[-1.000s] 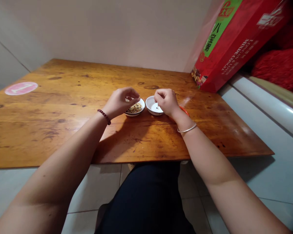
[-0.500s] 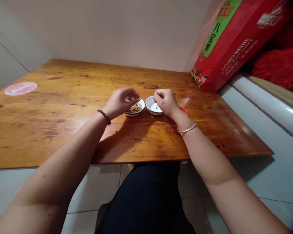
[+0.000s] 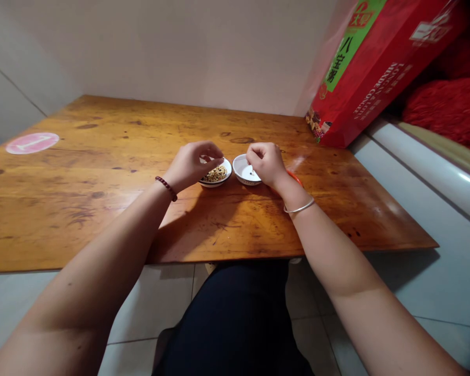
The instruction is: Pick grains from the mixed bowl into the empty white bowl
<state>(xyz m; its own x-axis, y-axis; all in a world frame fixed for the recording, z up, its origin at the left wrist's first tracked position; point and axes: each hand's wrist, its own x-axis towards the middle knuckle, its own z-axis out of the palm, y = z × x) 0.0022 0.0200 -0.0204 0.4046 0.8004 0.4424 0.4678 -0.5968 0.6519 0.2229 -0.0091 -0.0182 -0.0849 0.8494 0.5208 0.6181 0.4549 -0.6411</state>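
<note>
My left hand (image 3: 191, 163) pinches over the bean bowl (image 3: 216, 173) mid-bench; my right hand (image 3: 267, 163), fingers curled, hovers over the white bowl (image 3: 246, 170). A loose pinch could drop a bean onto the bench (image 3: 102, 156).

On the table (image 3: 82, 209) two bowls sit side by side: the bowl of beans (image 3: 216, 174) at 9 o'clock of the near-empty bowl (image 3: 245, 169). The left hand (image 3: 190, 164) overlaps the first, the right hand (image 3: 267, 163) the second. A box (image 3: 368, 68) leans at 2 o'clock; a round sticker (image 3: 32, 142) lies at 9 o'clock.
</note>
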